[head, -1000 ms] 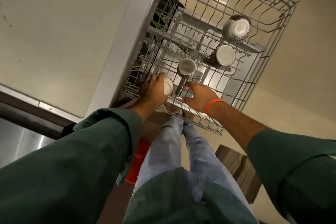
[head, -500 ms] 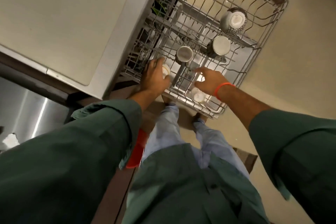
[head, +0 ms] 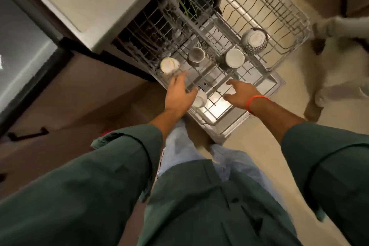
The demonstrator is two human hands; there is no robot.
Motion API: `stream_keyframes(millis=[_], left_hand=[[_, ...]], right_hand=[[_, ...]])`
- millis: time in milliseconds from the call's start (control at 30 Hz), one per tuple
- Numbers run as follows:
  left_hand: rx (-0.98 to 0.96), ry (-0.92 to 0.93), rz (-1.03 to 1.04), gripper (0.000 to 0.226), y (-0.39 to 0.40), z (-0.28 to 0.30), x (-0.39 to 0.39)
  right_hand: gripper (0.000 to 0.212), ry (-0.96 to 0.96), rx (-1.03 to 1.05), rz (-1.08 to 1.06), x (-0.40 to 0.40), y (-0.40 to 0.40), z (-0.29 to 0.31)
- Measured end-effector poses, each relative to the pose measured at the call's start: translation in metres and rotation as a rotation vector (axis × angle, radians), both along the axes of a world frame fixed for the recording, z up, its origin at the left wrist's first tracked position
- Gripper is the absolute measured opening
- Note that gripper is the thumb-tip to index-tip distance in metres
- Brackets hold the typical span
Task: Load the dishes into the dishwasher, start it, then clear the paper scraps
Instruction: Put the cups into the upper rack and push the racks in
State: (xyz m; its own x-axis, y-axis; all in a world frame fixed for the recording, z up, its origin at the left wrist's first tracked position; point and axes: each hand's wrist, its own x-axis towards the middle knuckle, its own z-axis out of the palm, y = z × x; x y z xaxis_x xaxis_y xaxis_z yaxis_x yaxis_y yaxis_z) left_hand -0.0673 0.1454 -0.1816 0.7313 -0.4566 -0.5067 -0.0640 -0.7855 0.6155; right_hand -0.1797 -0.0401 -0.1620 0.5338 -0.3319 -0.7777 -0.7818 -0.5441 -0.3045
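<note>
Here both the left hand (head: 179,94) and right hand (head: 240,92) hover, fingers loose, over the rack (head: 289,12)

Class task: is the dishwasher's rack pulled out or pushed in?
Pulled out. The rack juts past the counter over the floor, its cups exposed below both hands.
</note>
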Motion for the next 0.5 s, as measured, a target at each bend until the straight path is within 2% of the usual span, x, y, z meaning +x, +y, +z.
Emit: stream_keyframes(millis=[200,300,433,500], left_hand=[[-0.087,0.112,0.285,0.064,0.001,0.011,-0.070],[-0.119,0.157,0.396,0.056,0.007,0.018,-0.091],[-0.159,0.213,0.463,0.058,0.013,0.015,-0.105],[-0.166,0.218,0.483,0.052,0.012,0.017,-0.103]], right_hand=[[0.062,0.064,-0.024,0.106,-0.033,-0.032,0.010],[0.059,0.055,-0.033,0.117,-0.036,-0.038,0.015],[0.058,0.033,-0.001,0.089,-0.031,-0.041,0.017],[0.058,0.016,0.004,0.098,-0.027,-0.042,0.019]])
